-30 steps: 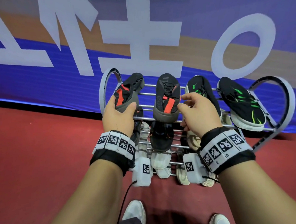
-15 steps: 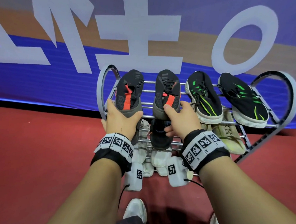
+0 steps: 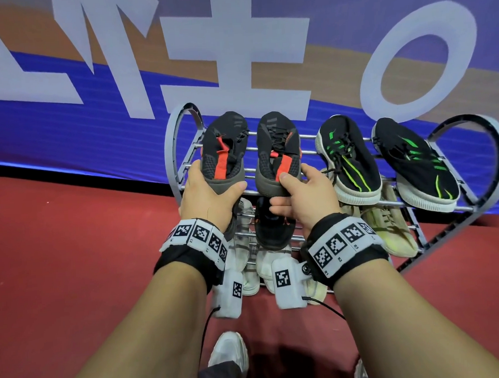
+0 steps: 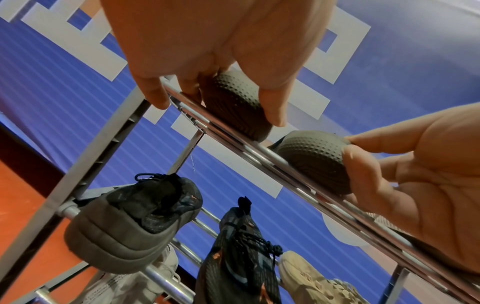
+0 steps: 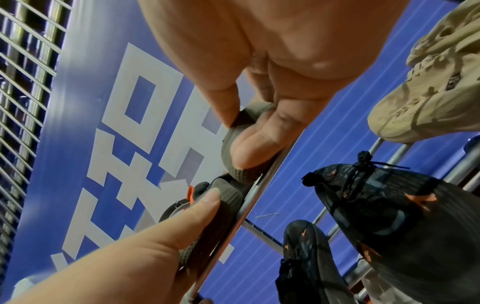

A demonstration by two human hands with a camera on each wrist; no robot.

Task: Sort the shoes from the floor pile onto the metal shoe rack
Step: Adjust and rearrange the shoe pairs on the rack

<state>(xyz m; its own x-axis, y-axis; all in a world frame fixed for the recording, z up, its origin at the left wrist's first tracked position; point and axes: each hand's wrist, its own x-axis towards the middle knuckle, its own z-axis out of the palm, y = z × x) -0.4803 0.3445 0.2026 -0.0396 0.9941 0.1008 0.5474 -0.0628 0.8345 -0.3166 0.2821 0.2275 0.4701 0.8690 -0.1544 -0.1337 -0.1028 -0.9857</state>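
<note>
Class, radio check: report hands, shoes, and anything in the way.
Left hand grips left red-striped shoe heel; right hand grips its mate. Both on rack top tier. Nothing blocking.

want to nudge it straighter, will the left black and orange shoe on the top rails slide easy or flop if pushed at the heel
The left black-and-orange shoe probably won't slide freely: its dimpled rubbery heel sits against smooth rails. The knit upper looks soft, likely to buckle; push on the thick sole. The left hand grips it single-handed, suggesting it's light.

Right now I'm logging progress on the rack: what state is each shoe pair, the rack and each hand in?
Left hand: grips left orange-striped shoe heel.
Right hand: grips right orange-striped shoe heel.
Green-striped pair: resting on top tier.
Metal shoe rack: upright, holding shoes on every visible tier.
</note>
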